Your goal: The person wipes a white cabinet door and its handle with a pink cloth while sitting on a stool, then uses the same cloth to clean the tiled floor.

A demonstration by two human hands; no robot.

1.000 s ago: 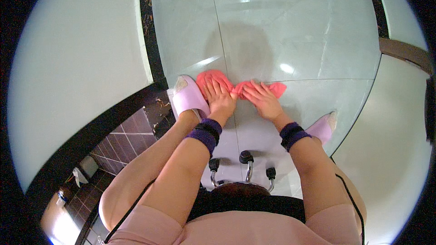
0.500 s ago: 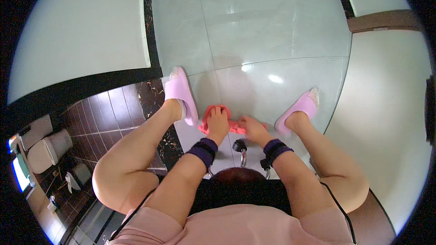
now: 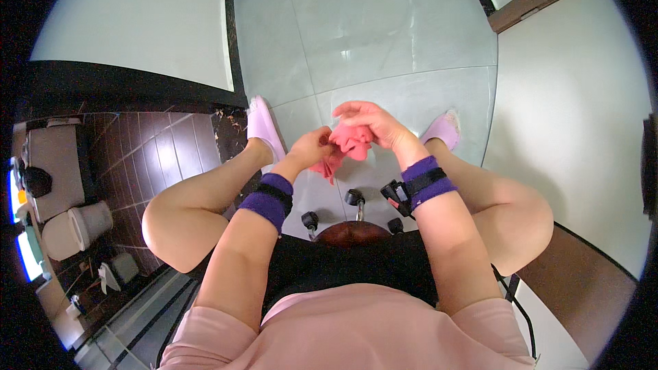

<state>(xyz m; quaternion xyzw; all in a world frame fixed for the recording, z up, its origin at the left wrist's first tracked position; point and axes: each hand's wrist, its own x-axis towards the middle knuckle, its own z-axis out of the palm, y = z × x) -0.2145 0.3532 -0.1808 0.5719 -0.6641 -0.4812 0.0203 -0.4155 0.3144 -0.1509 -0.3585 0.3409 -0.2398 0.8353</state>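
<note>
A crumpled coral-pink cloth (image 3: 353, 141) is bunched between my two hands, raised off the floor in front of my knees. My left hand (image 3: 314, 146) pinches its left side, and a loose end of the cloth hangs below those fingers. At the upper right of the cloth my right hand (image 3: 375, 123) grips the bunched part, its fingers curving over toward the left. Purple bands with black straps circle both wrists, and a small black device (image 3: 397, 197) sits at the right one.
Below my hands are a round brown seat (image 3: 351, 234) and its black casters (image 3: 353, 196). My feet, in pink slippers (image 3: 260, 123), stand apart on grey tiles (image 3: 370, 41). A doorway at left opens onto a brown-tiled room with a toilet (image 3: 75, 229); a pale panel (image 3: 569, 116) stands at right.
Both hands have lifted the pink cloth up from the floor. It was spread out low between my feet; now it is gathered, with the right hand farther forward.
</note>
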